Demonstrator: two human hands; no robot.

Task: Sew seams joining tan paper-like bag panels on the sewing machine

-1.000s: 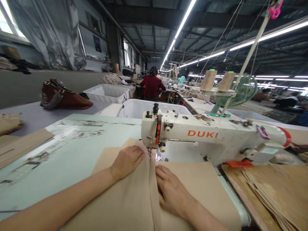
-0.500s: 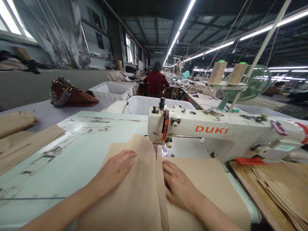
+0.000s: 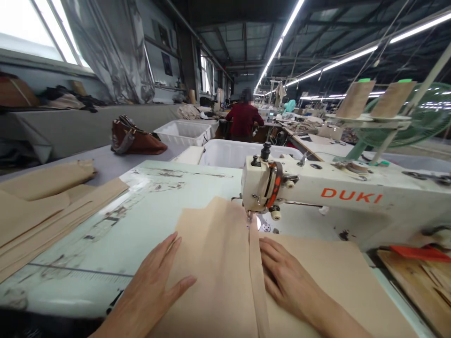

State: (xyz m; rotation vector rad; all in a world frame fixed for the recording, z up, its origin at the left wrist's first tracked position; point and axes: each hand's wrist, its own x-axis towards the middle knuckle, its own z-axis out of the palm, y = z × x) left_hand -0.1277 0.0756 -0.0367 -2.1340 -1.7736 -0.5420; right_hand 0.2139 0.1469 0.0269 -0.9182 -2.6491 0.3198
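Observation:
A beige fabric panel (image 3: 214,263) lies under the sewing machine's head (image 3: 262,183), with a narrow folded strip (image 3: 259,281) running down from the presser foot (image 3: 250,217). My left hand (image 3: 158,277) rests at the panel's left edge, thumb spread from the fingers. Just right of the strip, my right hand (image 3: 291,281) lies on another stretch of beige fabric (image 3: 338,272). Its fingers are slightly bent, with the tips beside the strip; nothing shows gripped between them.
More beige pieces (image 3: 52,216) are stacked on the left of the pale green table (image 3: 151,188). Behind stand a brown handbag (image 3: 141,138) and white plastic bins (image 3: 183,134). Two thread cones (image 3: 355,99) stand at the right. A person in dark red (image 3: 244,119) sits further back.
The view has swung left, so the machine appears further right. My left hand has drawn back toward me on the fabric and spread its thumb. My right hand stays beside the strip.

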